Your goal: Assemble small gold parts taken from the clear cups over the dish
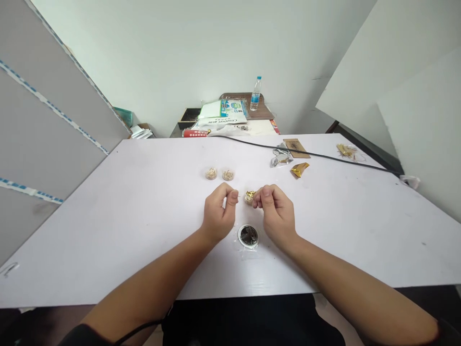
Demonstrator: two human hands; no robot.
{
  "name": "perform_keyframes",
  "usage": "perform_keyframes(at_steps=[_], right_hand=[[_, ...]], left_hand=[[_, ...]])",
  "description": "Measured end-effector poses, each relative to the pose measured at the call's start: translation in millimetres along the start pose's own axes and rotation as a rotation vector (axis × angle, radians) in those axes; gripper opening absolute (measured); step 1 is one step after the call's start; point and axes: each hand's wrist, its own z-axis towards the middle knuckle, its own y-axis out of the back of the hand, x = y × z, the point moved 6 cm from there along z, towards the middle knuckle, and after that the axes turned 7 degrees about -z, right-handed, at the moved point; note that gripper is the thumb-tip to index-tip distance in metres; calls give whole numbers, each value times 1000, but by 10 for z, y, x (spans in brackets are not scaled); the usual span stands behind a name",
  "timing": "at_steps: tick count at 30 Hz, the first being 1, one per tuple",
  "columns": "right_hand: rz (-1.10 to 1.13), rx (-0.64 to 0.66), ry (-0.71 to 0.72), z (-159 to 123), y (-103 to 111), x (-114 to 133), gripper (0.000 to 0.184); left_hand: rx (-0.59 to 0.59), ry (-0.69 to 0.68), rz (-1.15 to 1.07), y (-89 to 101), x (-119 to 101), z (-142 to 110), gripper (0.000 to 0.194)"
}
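My left hand (221, 209) is closed in a pinch, thumb against forefinger. A thin, light pin-like piece (239, 195) pokes out from its fingertips. My right hand (276, 209) is also pinched, right beside a small clear cup of gold-coloured pieces (249, 197); whatever its fingertips hold is hidden or too small to name. Below and between the hands lies a round black disc with a white rim (248, 236), in clear plastic film. Farther back stand two small round tubs of tiny pale-gold pieces, one on the left (211, 173) and one on the right (228, 174).
A black cable (252, 143) crosses the back of the white table (144, 240). Near it lie a silver foil packet (281, 156), a brown card (297, 148), a gold foil packet (300, 169) and a clear bag (346, 151). A water bottle (255, 94) stands beyond the table.
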Motion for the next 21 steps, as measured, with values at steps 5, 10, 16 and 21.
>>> perform_keyframes(at_steps=[5, 10, 16, 21], right_hand=[[-146, -151, 246, 191, 280, 7, 18], [-383, -106, 490, 324, 302, 14, 10], [-559, 31, 436, 379, 204, -103, 14], [-616, 138, 404, 450, 216, -103, 16]], left_hand=[[-72, 88, 33, 164, 223, 86, 30], [-12, 115, 61, 137, 324, 100, 32], [34, 102, 94, 105, 317, 94, 33], [41, 116, 97, 110, 348, 91, 34]])
